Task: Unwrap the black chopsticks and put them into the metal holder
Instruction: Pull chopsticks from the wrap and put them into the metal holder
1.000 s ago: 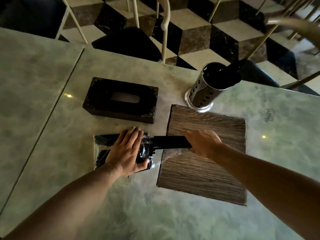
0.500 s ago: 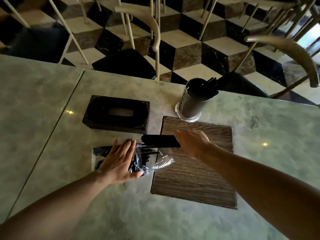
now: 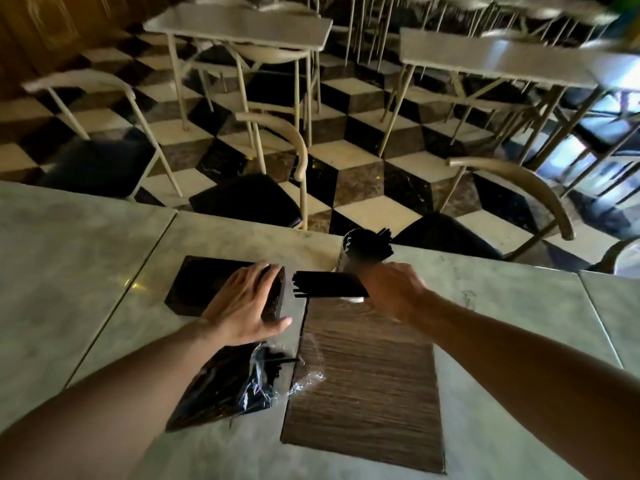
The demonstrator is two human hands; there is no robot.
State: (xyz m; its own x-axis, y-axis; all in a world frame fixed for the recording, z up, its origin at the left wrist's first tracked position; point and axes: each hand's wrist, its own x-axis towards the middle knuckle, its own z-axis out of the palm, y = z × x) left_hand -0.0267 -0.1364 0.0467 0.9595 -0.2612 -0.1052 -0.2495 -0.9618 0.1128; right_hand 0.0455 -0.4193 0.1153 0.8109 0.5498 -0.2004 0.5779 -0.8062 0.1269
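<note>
My right hand (image 3: 393, 291) grips a bundle of black chopsticks (image 3: 327, 285) held level above the table, just in front of the metal holder (image 3: 348, 251). The holder stands at the table's far edge with several black chopsticks (image 3: 375, 245) sticking out of it. My left hand (image 3: 247, 303) hovers with fingers spread, holding nothing, over the right end of the black tissue box. The clear plastic wrapper (image 3: 242, 382) lies on the table below my left forearm, with more black chopsticks still inside it.
A black tissue box (image 3: 204, 284) sits left of the holder. A dark wooden mat (image 3: 367, 393) lies in front of the holder. The marble table (image 3: 69, 271) has a seam on the left. Chairs (image 3: 298, 157) and other tables stand beyond its far edge.
My right hand has lifted the chopstick bundle clear of the wrapper and carried it toward the holder. My left hand has come off the wrapper and risen over the tissue box. The camera tilted up.
</note>
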